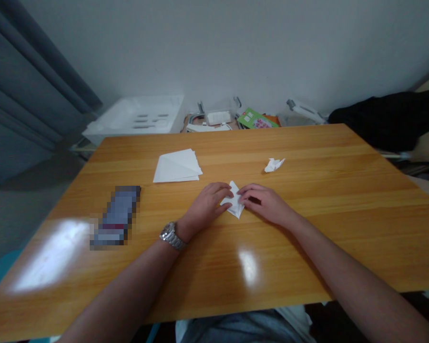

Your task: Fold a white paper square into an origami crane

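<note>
A small folded piece of white paper (235,202) lies on the wooden table (293,267) between my hands, one pointed corner toward me and another away. My left hand (211,202), with a metal watch (172,235) on its wrist, has its fingers and thumb on the paper's left side. From the right, my right hand (262,202) pinches the paper's right edge with bent fingers. The fingertips cover parts of the folds. Beyond my right hand sits a small folded white paper figure (273,165). Several flat white sheets (178,166) lie stacked beyond my left hand.
A blurred-out phone (117,214) lies on the table's left side. Past the far edge are a white plastic tray (139,114), a green booklet (256,118) and a white box (219,117). Black cloth (382,116) is heaped at the far right; a grey curtain (28,76) hangs left.
</note>
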{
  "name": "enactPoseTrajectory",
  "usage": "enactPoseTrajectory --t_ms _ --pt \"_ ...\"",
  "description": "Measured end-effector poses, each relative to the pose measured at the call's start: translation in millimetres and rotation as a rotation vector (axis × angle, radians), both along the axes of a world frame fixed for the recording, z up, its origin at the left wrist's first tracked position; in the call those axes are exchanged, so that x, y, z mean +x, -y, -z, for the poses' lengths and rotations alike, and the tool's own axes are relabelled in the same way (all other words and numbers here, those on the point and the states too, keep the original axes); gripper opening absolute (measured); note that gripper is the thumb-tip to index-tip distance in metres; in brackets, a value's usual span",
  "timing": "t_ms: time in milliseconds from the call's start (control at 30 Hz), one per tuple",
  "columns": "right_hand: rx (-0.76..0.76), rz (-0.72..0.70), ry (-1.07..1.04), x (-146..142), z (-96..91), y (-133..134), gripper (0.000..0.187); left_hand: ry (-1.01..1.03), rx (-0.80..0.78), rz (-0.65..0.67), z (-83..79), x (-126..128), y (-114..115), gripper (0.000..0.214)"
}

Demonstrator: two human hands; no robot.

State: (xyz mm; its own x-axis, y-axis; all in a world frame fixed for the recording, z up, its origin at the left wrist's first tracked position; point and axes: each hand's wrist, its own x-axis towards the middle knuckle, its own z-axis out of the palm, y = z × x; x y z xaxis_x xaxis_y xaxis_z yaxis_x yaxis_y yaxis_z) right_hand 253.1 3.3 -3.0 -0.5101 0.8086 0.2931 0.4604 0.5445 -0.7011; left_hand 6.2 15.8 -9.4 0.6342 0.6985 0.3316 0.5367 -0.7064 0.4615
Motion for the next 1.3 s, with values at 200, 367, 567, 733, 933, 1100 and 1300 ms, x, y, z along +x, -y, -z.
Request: enactPoseTrajectory --t_ms 200,367,567,733,933,1100,1300 --pt "-0.041 0.118 -0.075 -4 -0.1 1 0.013 0.041 -0.046 0.081 -5.2 1 1 0.021" --pt "-0.106 0.210 -0.073 -7 0.7 2 0.014 0.016 -0.058 0.077 -12.5 3 4 0.030" --pt "-0.111 0.190 -0.091 -8 0.9 4 0.014 -0.027 0.009 -0.057 -4.8 7 8 0.032" --pt "-0.048 0.080 -0.072 -3 1.2 4 0.011 -0.057 0.012 -0.077 -2.1 6 8 0.032" --pt "0.049 0.038 -0.004 -3 5.2 4 0.025 -0.076 0.023 -0.085 -5.9 7 7 0.018" --pt "0.129 0.079 0.077 -7 9.5 4 0.022 -0.139 0.012 -0.082 -9.1 6 9 0.019" --pt "0.129 0.118 0.110 -11 6.7 4 0.017 -0.186 0.041 -0.071 -12.6 8 10 0.017"
